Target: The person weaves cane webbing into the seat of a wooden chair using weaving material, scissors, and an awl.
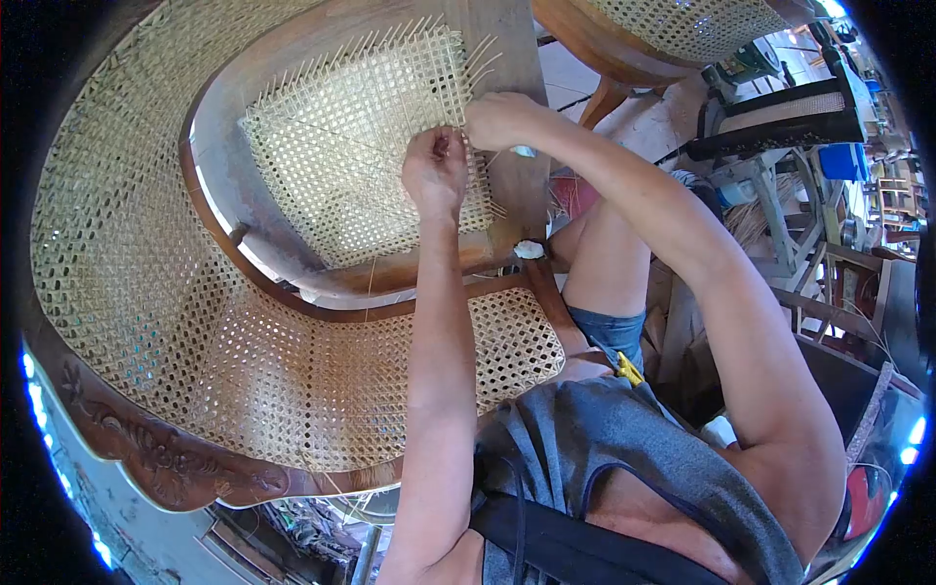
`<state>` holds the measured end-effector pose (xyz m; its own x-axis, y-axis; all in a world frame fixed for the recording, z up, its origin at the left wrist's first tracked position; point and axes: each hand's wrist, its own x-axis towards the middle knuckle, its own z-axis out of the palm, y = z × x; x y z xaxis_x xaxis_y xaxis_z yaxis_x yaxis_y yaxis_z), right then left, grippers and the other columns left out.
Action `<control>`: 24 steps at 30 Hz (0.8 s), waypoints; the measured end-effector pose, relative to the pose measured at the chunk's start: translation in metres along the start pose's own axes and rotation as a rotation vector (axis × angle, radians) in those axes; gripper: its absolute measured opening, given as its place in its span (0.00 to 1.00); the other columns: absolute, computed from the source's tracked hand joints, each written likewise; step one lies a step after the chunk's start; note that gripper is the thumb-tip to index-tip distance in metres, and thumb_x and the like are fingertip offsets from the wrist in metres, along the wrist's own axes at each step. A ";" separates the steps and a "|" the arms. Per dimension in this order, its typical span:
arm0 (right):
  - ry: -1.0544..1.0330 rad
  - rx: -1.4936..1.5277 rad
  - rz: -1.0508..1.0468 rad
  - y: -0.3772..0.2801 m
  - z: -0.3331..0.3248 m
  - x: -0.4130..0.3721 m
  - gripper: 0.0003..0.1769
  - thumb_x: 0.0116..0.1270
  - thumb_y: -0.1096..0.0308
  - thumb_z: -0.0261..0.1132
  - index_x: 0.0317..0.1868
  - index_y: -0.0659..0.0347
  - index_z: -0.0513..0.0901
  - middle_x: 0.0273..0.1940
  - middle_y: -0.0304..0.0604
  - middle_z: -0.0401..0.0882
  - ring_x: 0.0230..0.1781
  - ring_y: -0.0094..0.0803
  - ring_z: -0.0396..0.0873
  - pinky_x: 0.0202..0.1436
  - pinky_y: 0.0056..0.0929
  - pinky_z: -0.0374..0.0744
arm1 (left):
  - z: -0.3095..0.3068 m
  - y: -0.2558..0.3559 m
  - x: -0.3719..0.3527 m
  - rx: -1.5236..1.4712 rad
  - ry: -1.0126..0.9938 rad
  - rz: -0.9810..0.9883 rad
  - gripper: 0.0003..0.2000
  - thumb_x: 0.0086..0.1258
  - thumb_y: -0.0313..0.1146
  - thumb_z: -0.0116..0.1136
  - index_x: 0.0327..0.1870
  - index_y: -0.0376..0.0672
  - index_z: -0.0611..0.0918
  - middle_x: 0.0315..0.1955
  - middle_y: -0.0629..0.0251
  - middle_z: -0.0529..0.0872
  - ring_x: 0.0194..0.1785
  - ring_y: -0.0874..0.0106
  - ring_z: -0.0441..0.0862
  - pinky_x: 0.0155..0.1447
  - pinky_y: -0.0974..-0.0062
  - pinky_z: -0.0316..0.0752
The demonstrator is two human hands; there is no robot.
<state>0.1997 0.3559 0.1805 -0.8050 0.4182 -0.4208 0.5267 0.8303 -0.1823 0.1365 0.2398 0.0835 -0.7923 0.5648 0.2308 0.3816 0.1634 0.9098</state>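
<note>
A woven cane seat panel fills the wooden seat frame of a chair, with loose cane ends sticking out along its far and right edges. Over the panel's right part, my left hand has its fingers curled in a pinch. My right hand is closed at the panel's right edge, beside the wooden rail, just right of my left hand. Whatever lies between the fingertips of either hand is too small or hidden to make out. A thin strand runs across the weave left of my left hand.
The chair's curved cane back, with a carved wooden rim, wraps round the left and near side. Another cane-panelled wooden piece stands at the far right. A dark-framed chair and a blue container are beyond my right arm.
</note>
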 end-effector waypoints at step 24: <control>0.156 -0.054 0.010 0.022 0.003 -0.023 0.17 0.73 0.63 0.53 0.40 0.66 0.84 0.43 0.60 0.84 0.47 0.55 0.83 0.51 0.48 0.79 | 0.012 0.008 -0.001 -0.815 0.000 -0.369 0.10 0.72 0.34 0.63 0.35 0.34 0.83 0.28 0.66 0.85 0.28 0.79 0.81 0.33 0.82 0.76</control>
<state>0.2309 0.3637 0.1839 -0.8347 0.4751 -0.2786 0.5227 0.8428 -0.1287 0.1459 0.2506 0.0863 -0.7973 0.5904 -0.1253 -0.3550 -0.2908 0.8885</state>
